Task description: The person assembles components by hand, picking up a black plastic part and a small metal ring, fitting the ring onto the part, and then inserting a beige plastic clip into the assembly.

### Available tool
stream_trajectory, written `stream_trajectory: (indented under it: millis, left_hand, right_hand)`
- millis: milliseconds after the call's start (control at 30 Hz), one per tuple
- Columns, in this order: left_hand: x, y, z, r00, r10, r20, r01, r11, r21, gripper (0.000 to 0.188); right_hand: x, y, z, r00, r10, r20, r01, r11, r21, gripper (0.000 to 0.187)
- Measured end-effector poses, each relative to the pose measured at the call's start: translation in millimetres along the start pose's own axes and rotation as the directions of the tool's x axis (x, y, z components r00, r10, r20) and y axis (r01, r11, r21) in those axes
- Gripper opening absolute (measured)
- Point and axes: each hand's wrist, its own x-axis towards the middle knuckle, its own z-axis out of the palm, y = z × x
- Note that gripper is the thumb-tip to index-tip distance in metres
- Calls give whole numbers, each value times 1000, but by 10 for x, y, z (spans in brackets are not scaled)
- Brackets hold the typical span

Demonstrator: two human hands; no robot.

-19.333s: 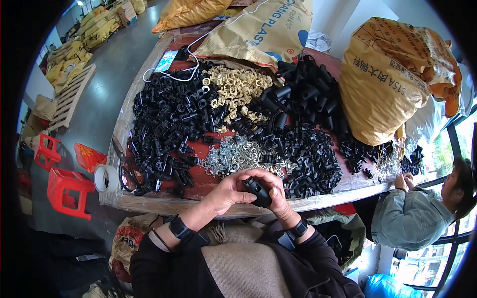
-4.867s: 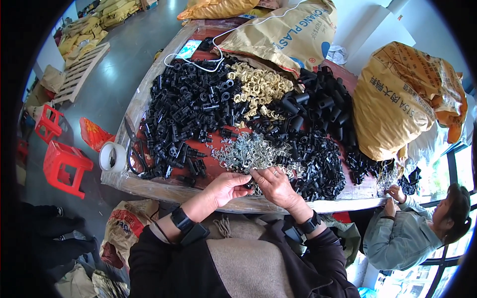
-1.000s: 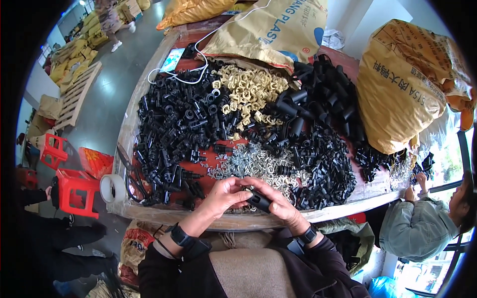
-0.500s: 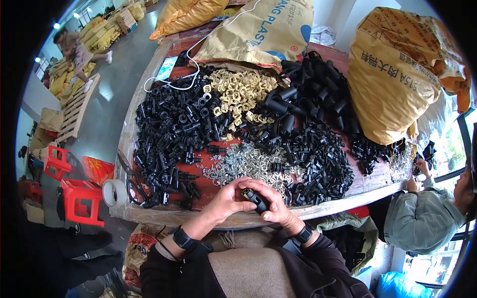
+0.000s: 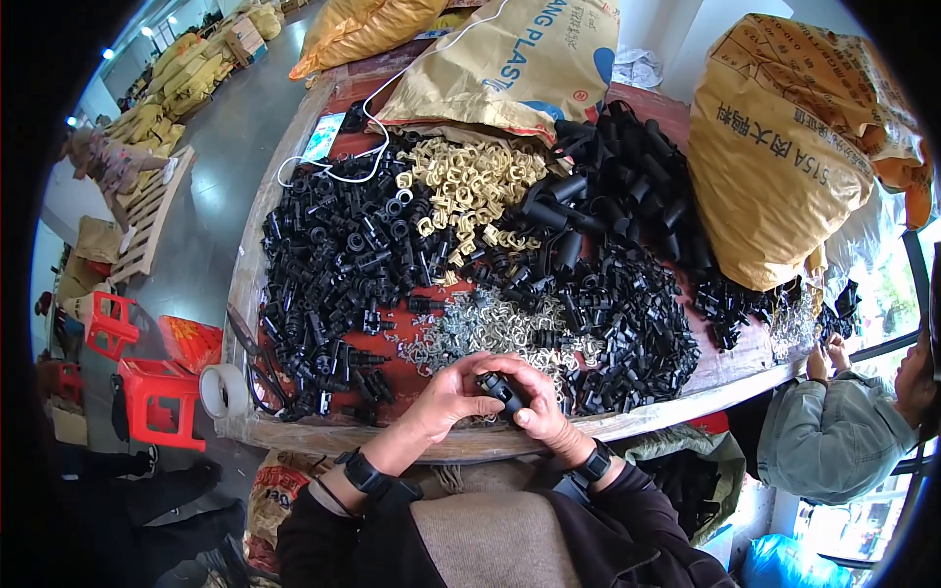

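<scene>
Over the table's near edge, my left hand (image 5: pixel 441 400) and my right hand (image 5: pixel 545 407) close together round a black cylindrical plastic part (image 5: pixel 503 394). The left thumb presses on its side, and the right fingers wrap its far side and lower end. Just beyond my fingers lies a heap of small silvery metal clips (image 5: pixel 480 328). Small black clip-like pieces (image 5: pixel 637 338) are piled to the right, and black ribbed plastic fittings (image 5: pixel 333 265) to the left. Farther back sit cream-coloured plastic rings (image 5: pixel 480 186) and black tubes (image 5: pixel 627 167).
Woven sacks (image 5: pixel 784 157) stand on the table (image 5: pixel 392 367). A phone (image 5: pixel 323 137) with a white cable lies at the back left. A tape roll (image 5: pixel 225 390) hangs by the left edge, near red stools (image 5: pixel 162 402). At right another person (image 5: pixel 833 431) handles small parts.
My hands keep hold of the black part, with only a slight shift of the fingers. Far left, a person by the pallet has moved left and bent over.
</scene>
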Motion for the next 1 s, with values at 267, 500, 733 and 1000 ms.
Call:
stream_trajectory:
  millis: [267,500,733,1000]
  left_hand:
    - [-69,-41,80,999,28,15,-28,1000,-8,66]
    - [-209,-60,208,998,54,21,-54,998,21,60]
    - [-318,-31,279,1000,16,-15,-16,1000,-11,64]
    - [-266,-1,213,999,-33,-40,32,999,-37,69]
  right_hand:
    - [-78,-117,19,1000,-5,-29,7,997,81,75]
    - [-213,-245,69,998,-39,-47,44,994,102,72]
    - [-284,-264,127,996,-36,-82,47,990,133,71]
    - [-206,-165,133,992,-47,-115,66,984,163,64]
